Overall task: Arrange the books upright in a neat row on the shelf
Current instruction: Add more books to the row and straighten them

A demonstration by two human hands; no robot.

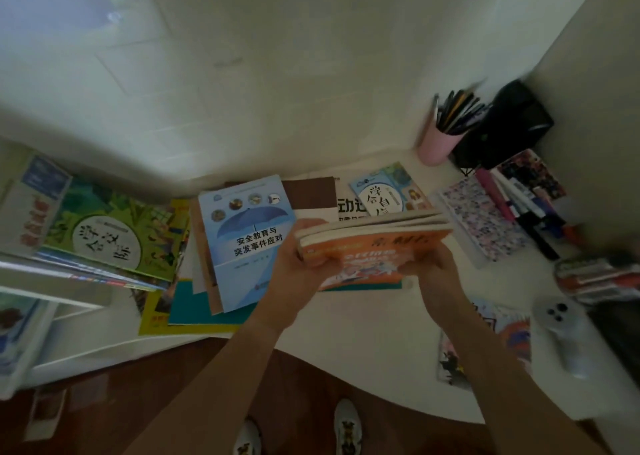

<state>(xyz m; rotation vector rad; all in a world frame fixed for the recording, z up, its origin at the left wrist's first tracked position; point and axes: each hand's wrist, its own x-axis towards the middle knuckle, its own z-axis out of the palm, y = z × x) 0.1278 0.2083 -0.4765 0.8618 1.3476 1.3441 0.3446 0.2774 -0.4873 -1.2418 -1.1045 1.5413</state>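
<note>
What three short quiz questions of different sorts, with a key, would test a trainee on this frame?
1. True or false: both hands grip the orange-covered stack of books.
2. Multiple choice: the pink cylindrical pen cup stands A) on the floor, B) at the desk's back right, C) on the white shelf.
3. Fill in: the light blue book with an umbrella picture lies ___ on the desk.

Key: 1 true, left hand and right hand hold its ends; 2 B; 3 flat.

A white desk [363, 316] bears scattered books [247, 240] and a pink pen cup [437, 148].
</note>
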